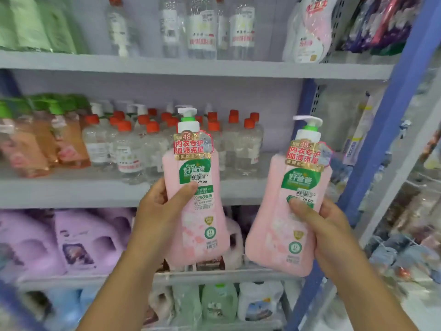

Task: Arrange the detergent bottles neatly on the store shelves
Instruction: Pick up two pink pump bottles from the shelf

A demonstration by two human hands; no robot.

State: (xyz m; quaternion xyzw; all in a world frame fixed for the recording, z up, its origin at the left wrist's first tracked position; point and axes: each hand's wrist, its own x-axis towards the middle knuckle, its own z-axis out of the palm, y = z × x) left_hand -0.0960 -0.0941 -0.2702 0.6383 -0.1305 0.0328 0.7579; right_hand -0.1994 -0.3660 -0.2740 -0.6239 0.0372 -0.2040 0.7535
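I hold two pink pump bottles of detergent up in front of the shelves. My left hand (pixel 160 212) grips the left pink bottle (pixel 199 211) around its middle, thumb across the green label. My right hand (pixel 328 231) grips the right pink bottle (pixel 284 223), which tilts slightly to the right. Both have white pump heads with green collars and red-and-gold tags. Behind them, the right end of the middle shelf (pixel 238 191) is bare board next to the clear bottles.
Clear bottles with orange caps (pixel 148 144) and orange bottles with green caps (pixel 59 139) fill the middle shelf. Purple jugs (pixel 78 242) stand below, clear bottles (pixel 202 32) above. A blue upright (pixel 386 139) bounds the shelves at right, with hanging goods beyond.
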